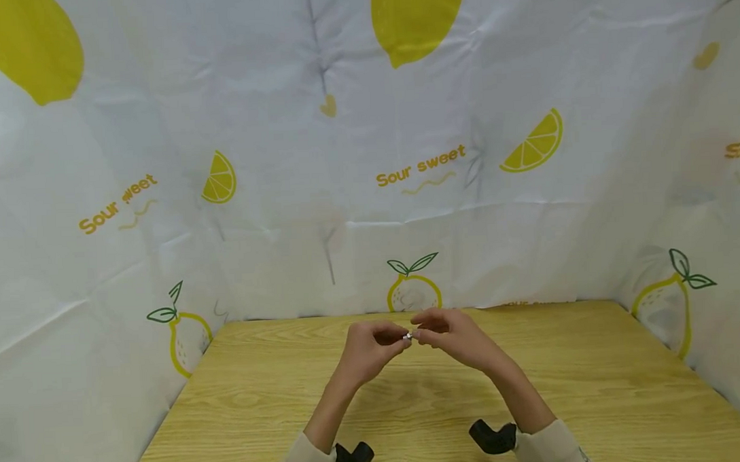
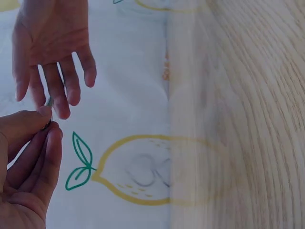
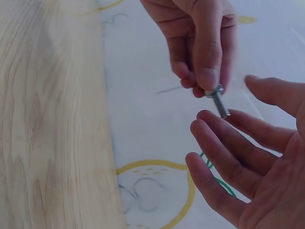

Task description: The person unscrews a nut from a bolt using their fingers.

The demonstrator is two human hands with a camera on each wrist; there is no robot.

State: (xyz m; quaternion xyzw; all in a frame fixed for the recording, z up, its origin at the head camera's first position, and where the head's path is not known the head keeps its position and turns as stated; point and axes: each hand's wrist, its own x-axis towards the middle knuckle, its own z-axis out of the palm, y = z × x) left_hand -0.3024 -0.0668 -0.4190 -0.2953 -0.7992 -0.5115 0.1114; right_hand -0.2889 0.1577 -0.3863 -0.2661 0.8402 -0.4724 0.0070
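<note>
above bench (image 1: pixel 241 405), toward far edge: bolt (image 3: pixel 219 103) pinched at its head by left hand (image 1: pixel 367 352).
right hand (image 1: pixel 462 338) loose, fingers extended beside it; bolt judged light, rigid, slightly slippery; best held by head.

Silver bolt (image 3: pixel 220 104); lemon-patterned white sheet (image 1: pixel 269 160); wood-grain table (image 1: pixel 247 405).

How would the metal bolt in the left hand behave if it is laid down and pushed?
The metal bolt looks solid and shiny, so it should stay stiff. The end pinched by the left hand looks wider than the threaded part, so it would probably roll in a curve. Its visible ridges may make it less slippery.
</note>
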